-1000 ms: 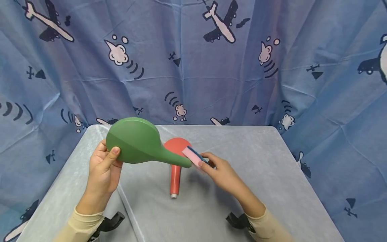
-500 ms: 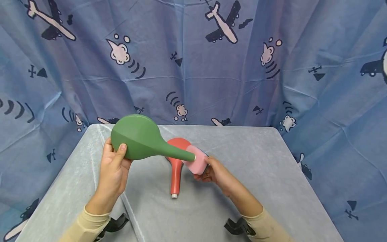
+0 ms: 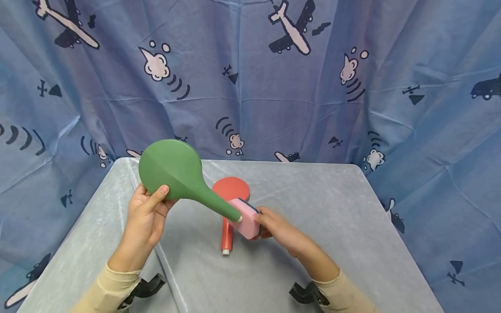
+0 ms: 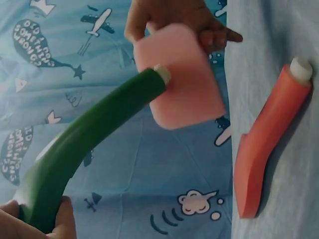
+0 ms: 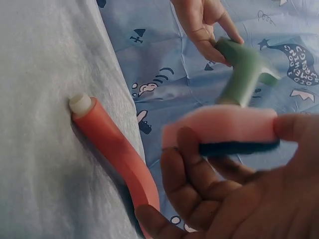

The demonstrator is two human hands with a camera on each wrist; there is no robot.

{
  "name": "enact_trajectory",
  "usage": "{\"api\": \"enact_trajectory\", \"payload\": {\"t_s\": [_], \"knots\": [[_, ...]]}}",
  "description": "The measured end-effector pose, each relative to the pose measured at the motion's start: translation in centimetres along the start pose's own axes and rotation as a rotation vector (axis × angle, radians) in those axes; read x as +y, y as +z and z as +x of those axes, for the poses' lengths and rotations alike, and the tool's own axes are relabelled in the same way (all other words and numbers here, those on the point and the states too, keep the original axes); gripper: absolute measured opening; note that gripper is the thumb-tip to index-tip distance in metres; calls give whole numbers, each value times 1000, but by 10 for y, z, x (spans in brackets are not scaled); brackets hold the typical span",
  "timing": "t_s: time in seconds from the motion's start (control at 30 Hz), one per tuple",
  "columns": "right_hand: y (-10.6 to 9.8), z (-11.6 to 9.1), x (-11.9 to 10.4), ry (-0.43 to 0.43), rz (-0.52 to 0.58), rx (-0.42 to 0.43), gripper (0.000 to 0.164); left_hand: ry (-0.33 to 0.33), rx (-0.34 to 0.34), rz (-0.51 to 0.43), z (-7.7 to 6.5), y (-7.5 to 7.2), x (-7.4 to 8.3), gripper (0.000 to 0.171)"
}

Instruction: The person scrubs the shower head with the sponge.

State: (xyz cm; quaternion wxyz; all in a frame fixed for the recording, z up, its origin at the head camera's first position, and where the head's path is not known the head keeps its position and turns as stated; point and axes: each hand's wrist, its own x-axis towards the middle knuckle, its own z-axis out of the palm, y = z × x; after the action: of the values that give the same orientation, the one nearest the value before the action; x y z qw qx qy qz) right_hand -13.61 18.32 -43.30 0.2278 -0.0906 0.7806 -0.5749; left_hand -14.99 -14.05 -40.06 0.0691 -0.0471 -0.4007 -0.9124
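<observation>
In the head view my left hand point(image 3: 146, 217) grips a green shower head point(image 3: 172, 169) by its round head, thumb on the near side. Its handle slants down to the right and ends in a pale fitting. My right hand point(image 3: 282, 232) pinches a sponge point(image 3: 248, 221), pink with a dark blue scouring layer, between thumb and fingers. In the left wrist view the sponge's pink face point(image 4: 182, 94) meets the fitting at the handle's end point(image 4: 162, 73). Behind them a red shower head point(image 3: 231, 188) lies on the table, its handle partly hidden by the sponge and green handle.
A grey cloth covers the table point(image 3: 336, 208), with a raised seam point(image 3: 168, 274) running along its left part. A blue curtain point(image 3: 250, 87) printed with planes hangs behind and at both sides. Black straps point(image 3: 309, 293) sit at both wrists.
The sponge has turned from edge-on to show its pink face and come against the handle's end. Lately both have moved down and left, and the green shower head tilts more steeply.
</observation>
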Motion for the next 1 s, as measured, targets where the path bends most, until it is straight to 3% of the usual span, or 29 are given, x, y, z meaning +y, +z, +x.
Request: {"api": "enact_trajectory", "payload": {"t_s": [0.1,0.23,0.43,0.67,1.0], "knots": [[3,-3,0,-39,-69,-48,40,-18,21,-61,3,-3,1,42],[4,-5,-2,-75,-150,-50,46,-45,41,-64,4,-4,1,35],[0,-3,-1,-124,-369,137,48,-111,77,38,6,-6,2,22],[-7,-1,1,-248,-544,336,61,-186,91,155,11,-15,-2,21],[-26,10,15,-314,-555,440,61,-329,65,330,34,-35,-11,31]]}}
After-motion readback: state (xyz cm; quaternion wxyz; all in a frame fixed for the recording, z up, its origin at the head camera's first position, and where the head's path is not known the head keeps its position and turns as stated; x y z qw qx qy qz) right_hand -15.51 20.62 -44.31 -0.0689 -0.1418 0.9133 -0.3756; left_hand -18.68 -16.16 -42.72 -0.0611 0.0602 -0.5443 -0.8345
